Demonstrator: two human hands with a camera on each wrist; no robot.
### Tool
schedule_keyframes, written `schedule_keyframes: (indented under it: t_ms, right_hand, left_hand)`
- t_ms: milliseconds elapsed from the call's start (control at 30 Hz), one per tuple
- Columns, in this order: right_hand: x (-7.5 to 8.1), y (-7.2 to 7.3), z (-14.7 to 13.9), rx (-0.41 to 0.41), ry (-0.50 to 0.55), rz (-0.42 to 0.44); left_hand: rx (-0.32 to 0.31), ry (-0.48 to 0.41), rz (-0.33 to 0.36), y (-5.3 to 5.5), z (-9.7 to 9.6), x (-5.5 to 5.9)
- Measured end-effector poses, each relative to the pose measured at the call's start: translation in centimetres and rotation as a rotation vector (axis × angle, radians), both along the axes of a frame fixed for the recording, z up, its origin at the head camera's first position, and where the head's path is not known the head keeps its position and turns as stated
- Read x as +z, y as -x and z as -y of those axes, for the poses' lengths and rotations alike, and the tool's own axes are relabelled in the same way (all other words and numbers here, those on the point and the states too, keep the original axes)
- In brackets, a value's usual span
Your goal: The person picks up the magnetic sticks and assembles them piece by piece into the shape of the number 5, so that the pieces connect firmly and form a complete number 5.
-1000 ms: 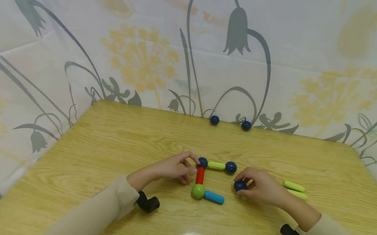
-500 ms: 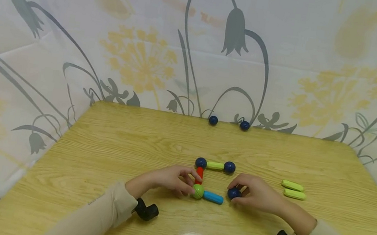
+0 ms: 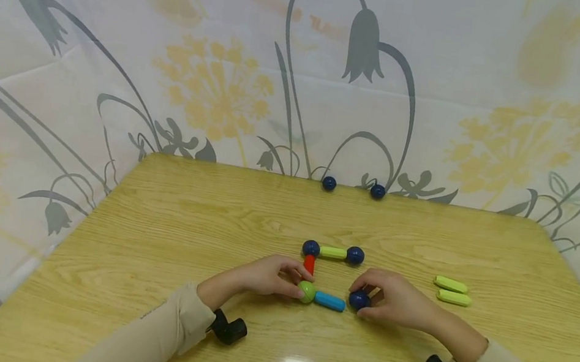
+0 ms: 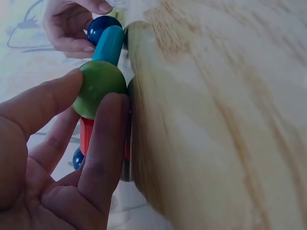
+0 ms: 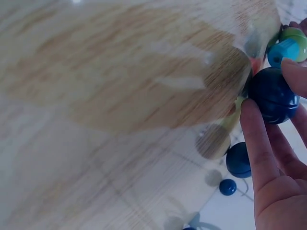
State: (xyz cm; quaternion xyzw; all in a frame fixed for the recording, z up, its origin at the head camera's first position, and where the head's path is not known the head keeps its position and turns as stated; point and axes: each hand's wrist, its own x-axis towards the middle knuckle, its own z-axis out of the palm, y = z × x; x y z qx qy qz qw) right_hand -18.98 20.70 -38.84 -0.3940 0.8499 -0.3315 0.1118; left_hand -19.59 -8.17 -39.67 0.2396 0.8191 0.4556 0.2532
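just below the frame's centre i see a left hand (image 3: 272, 275) pinching a green ball (image 3: 308, 292) in a narrow grip on the wood-grain counter (image 3: 197, 205); the ball touches a red rod (image 3: 309, 264) and a blue rod (image 3: 330, 301). slightly right, the right hand (image 3: 393, 297) grips a dark blue ball (image 3: 359, 300) beside the blue rod's free end. higher up, a lime rod (image 3: 332, 252) sits between two matching balls (image 3: 355, 255); two loose lime rods (image 3: 453, 298) lie farther right
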Motion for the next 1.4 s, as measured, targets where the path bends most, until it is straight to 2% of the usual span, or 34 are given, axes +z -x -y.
schedule_keyframes:
  t_ms: [267,433,967,1100,1400]
  right_hand:
    - [-0.2,-0.2,0.0,-0.003,0.014,0.012]
    - [0.0,-0.1,0.0,-0.007,0.006,0.011]
    - [-0.3,-0.2,0.0,-0.023,0.021,0.045]
    - [-0.1,-0.2,-0.3,-0.018,0.027,0.025]
    - [0.1,0.3,-1.3,-0.012,0.034,-0.082]
  left_hand:
    - [0.024,-0.044,0.07,-0.1,-0.2,-0.7]
    - [0.035,-0.054,0.047,0.0,-0.2,-0.7]
    - [0.037,-0.054,0.061,0.0,-0.4,-0.6]
    - [0.036,-0.056,0.066,0.0,-0.4,-0.7]
    - [0.039,-0.058,0.066,0.0,-0.4,-0.8]
